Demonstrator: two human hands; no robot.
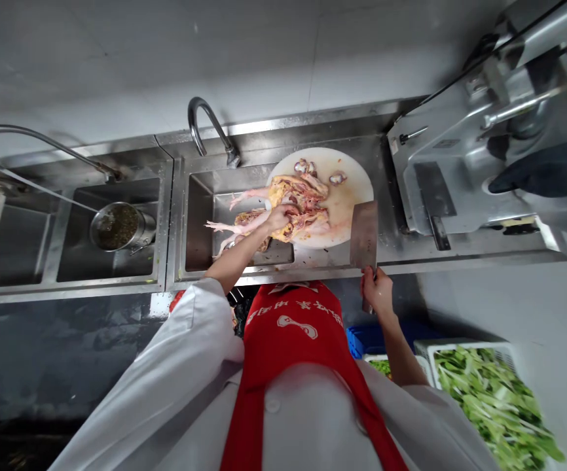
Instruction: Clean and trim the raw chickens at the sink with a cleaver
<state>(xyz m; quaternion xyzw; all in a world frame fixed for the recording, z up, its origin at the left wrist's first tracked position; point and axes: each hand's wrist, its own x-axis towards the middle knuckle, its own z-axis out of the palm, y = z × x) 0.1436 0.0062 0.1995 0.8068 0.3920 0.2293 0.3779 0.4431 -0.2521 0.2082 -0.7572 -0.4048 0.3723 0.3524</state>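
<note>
A split-open raw bird (308, 196) lies on the round white cutting board (357, 176), its feet reaching left over the sink. My left hand (282, 216) is closed on the bird's near part. In my right hand (376, 288) is the handle of a broad cleaver (364, 232), its blade beside the board's right edge, apart from the bird. Small pale and dark organs (337, 177) rest near the board's far side. More raw poultry (251, 219) lies in the sink, partly hidden by my left forearm.
A curved faucet (209, 124) stands behind the sink (200, 229). Further left, a pot (116, 226) sits in another basin. A second cleaver (435, 196) lies on the right counter. Leafy greens (494, 399) fill a crate at lower right.
</note>
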